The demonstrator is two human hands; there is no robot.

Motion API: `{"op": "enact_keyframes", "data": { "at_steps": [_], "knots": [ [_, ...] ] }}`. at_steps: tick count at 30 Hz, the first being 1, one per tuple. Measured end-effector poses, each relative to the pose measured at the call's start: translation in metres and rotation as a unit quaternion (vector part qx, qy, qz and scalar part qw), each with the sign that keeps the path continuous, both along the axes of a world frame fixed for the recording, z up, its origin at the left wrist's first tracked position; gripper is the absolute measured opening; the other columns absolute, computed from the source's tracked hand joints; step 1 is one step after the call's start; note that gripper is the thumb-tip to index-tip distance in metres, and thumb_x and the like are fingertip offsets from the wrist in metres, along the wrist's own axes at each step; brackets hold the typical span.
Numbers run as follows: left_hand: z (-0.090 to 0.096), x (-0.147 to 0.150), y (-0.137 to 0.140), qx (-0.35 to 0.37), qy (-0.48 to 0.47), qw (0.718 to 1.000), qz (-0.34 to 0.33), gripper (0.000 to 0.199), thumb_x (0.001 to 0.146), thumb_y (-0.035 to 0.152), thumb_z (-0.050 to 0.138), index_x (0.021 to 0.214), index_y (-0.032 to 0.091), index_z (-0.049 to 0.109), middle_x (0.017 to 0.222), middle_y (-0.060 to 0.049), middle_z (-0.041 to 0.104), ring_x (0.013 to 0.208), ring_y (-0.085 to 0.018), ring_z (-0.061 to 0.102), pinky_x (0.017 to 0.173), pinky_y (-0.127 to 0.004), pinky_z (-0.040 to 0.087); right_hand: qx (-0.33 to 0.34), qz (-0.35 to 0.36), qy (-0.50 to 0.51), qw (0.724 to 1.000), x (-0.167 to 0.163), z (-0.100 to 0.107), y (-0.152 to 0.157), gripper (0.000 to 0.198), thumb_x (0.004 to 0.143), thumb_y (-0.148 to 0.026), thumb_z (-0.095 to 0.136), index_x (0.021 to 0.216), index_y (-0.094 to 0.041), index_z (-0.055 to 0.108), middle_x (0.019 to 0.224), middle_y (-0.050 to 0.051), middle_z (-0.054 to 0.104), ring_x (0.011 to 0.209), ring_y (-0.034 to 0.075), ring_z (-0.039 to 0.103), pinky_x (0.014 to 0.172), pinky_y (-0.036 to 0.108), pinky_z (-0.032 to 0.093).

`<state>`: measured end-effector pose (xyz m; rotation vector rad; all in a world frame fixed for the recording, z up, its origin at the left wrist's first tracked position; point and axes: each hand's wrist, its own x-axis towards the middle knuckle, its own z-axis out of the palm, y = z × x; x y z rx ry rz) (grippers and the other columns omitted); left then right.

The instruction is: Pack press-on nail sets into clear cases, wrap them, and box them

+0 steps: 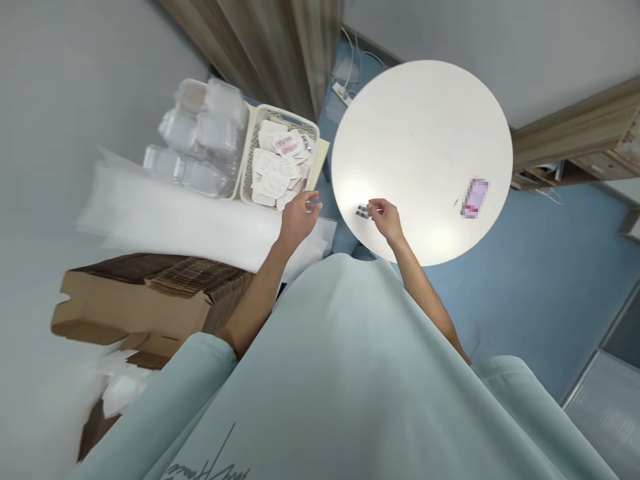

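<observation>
Firstly, one round white counter [425,120], ahead of you to the right; next, one pale basket [253,137] of white packets [273,167]; your left hand [301,217], loosely open near it; your right hand [384,219], fingers bent, whether gripping you cannot tell, at one small dark-dotted piece [362,211], counter's near side.

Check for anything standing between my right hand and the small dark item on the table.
Nothing visible stands between them: your right hand is right at the edge of the small dark item on the table. Whether they touch is too small to tell.
</observation>
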<state>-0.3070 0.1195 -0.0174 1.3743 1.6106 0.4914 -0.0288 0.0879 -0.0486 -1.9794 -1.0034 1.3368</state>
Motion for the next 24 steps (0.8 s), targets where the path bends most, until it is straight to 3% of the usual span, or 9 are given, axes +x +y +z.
{"op": "enact_keyframes", "data": {
  "at_steps": [3, 6, 9, 13, 18, 21, 24],
  "knots": [
    [0.008, -0.034, 0.007, 0.035, 0.003, 0.999, 0.021, 0.036, 0.105, 0.030, 0.069, 0.139, 0.021, 0.078, 0.143, -0.013, 0.083, 0.117, -0.027, 0.083, 0.105, -0.041, 0.069, 0.051, 0.060, 0.009, 0.997, -0.040, 0.021, 0.023, 0.038, 0.097, -0.057, 0.074, 0.117, -0.025, 0.079, 0.116, 0.008, 0.085, 0.101, 0.025, 0.081, 0.106, 0.049, 0.067],
    [0.005, -0.076, 0.014, 0.075, 0.029, 0.995, 0.064, 0.037, 0.108, 0.036, 0.067, 0.141, 0.022, 0.075, 0.147, -0.013, 0.081, 0.123, -0.027, 0.082, 0.105, -0.039, 0.070, 0.080, 0.125, 0.019, 0.989, -0.080, 0.037, 0.043, 0.041, 0.100, -0.061, 0.072, 0.118, -0.025, 0.079, 0.116, 0.008, 0.086, 0.106, 0.027, 0.082, 0.106, 0.049, 0.067],
    [-0.005, -0.121, 0.023, 0.092, 0.057, 0.987, 0.122, 0.045, 0.108, 0.047, 0.073, 0.146, 0.024, 0.072, 0.149, -0.016, 0.078, 0.135, -0.033, 0.078, 0.119, -0.049, 0.066, 0.100, 0.167, 0.027, 0.980, -0.116, 0.044, 0.059, 0.044, 0.101, -0.065, 0.071, 0.117, -0.025, 0.080, 0.112, 0.009, 0.087, 0.106, 0.028, 0.083, 0.106, 0.049, 0.067],
    [-0.015, -0.167, 0.044, 0.092, 0.095, 0.977, 0.169, 0.062, 0.100, 0.058, 0.086, 0.150, 0.026, 0.068, 0.159, -0.020, 0.067, 0.161, -0.047, 0.060, 0.138, -0.068, 0.048, 0.111, 0.198, 0.027, 0.973, -0.153, 0.053, 0.072, 0.047, 0.100, -0.068, 0.073, 0.115, -0.024, 0.081, 0.111, 0.008, 0.087, 0.102, 0.028, 0.083, 0.104, 0.047, 0.068],
    [-0.028, -0.199, 0.070, 0.061, 0.108, 0.973, 0.193, 0.077, 0.082, 0.053, 0.101, 0.146, 0.024, 0.070, 0.165, -0.025, 0.062, 0.169, -0.057, 0.045, 0.143, -0.082, 0.031, 0.123, 0.210, 0.030, 0.969, -0.177, 0.069, 0.080, 0.051, 0.100, -0.071, 0.074, 0.116, -0.023, 0.082, 0.112, 0.008, 0.088, 0.101, 0.027, 0.081, 0.101, 0.045, 0.068],
    [-0.041, -0.209, 0.076, 0.054, 0.139, 0.967, 0.206, 0.082, 0.077, 0.058, 0.104, 0.144, 0.021, 0.073, 0.162, -0.026, 0.066, 0.167, -0.057, 0.049, 0.142, -0.079, 0.034, 0.124, 0.205, 0.028, 0.970, -0.182, 0.074, 0.081, 0.053, 0.100, -0.073, 0.075, 0.116, -0.023, 0.082, 0.110, 0.008, 0.087, 0.099, 0.026, 0.080, 0.101, 0.045, 0.069],
    [-0.054, -0.215, 0.077, 0.094, 0.122, 0.972, 0.179, 0.082, 0.088, 0.076, 0.089, 0.141, 0.015, 0.076, 0.153, -0.023, 0.073, 0.170, -0.051, 0.050, 0.137, -0.069, 0.039, 0.123, 0.196, 0.030, 0.972, -0.185, 0.072, 0.080, 0.054, 0.100, -0.074, 0.076, 0.117, -0.023, 0.082, 0.108, 0.007, 0.086, 0.098, 0.025, 0.080, 0.101, 0.044, 0.069]
  ]
}}
